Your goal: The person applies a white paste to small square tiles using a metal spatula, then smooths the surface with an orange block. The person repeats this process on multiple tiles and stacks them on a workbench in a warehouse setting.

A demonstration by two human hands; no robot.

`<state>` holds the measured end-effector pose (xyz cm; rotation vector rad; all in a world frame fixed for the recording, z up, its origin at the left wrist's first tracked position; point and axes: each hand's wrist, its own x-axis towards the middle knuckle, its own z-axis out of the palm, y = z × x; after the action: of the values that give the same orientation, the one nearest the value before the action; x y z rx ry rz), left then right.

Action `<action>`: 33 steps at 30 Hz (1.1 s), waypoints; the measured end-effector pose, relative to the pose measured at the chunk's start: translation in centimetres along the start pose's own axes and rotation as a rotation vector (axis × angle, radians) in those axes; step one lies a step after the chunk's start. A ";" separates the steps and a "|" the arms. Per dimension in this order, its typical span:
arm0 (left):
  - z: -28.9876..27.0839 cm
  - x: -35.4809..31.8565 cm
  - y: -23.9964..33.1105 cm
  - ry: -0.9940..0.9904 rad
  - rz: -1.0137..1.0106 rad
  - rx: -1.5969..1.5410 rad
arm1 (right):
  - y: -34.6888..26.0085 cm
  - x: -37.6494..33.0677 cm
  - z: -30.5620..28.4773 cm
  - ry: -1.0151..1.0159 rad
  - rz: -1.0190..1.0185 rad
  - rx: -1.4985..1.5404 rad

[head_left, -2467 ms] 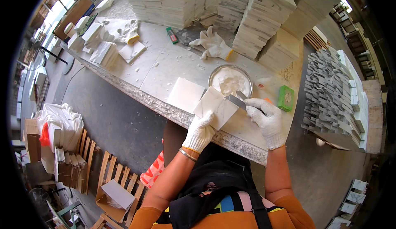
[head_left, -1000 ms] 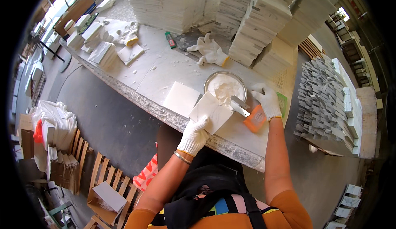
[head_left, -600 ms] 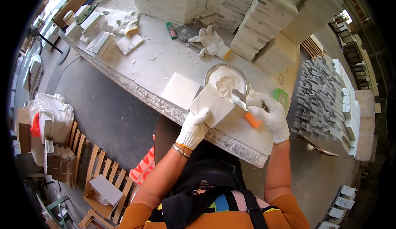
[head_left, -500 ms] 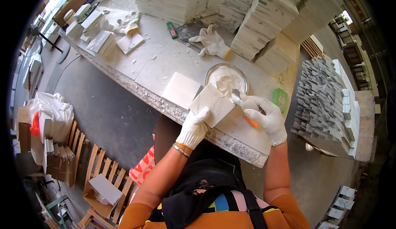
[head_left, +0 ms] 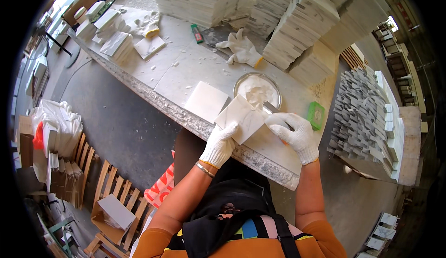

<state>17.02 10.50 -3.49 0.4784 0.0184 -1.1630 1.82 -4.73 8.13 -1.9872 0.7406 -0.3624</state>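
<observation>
My left hand (head_left: 220,143), in a white knit glove, holds a square white marble tile (head_left: 242,118) tilted above the front edge of the stone workbench (head_left: 181,114). My right hand (head_left: 294,133), also gloved, grips a putty knife (head_left: 271,108) with an orange handle. Its metal blade rests at the tile's right edge, beside a round bowl of white paste (head_left: 257,90). A second white square tile (head_left: 206,101) lies flat on the bench just left of the held one.
A green block (head_left: 316,114) sits right of my right hand. Spare white gloves (head_left: 241,50) and a green cutter (head_left: 197,33) lie farther back. Tall tile stacks (head_left: 302,30) line the rear. Grey tile pieces (head_left: 362,114) fill a bench at right; wooden pallets (head_left: 97,183) stand below left.
My right hand dipped the putty knife into the bowl and brought it back to the tile's right edge. The left hand kept hold of the tile throughout.
</observation>
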 end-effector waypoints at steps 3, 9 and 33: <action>-0.2 0.1 0.0 -0.005 -0.011 0.016 | -0.2 -0.1 0.0 0.003 0.008 -0.003; -0.4 0.1 -0.1 0.000 -0.014 0.009 | -0.3 -0.1 0.0 0.009 0.013 -0.018; 0.0 0.0 0.1 0.002 -0.015 0.009 | -0.7 0.1 -0.1 0.014 0.028 -0.141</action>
<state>17.11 10.56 -3.40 0.4881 0.0178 -1.1773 2.06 -4.61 8.82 -2.1056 0.8212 -0.3156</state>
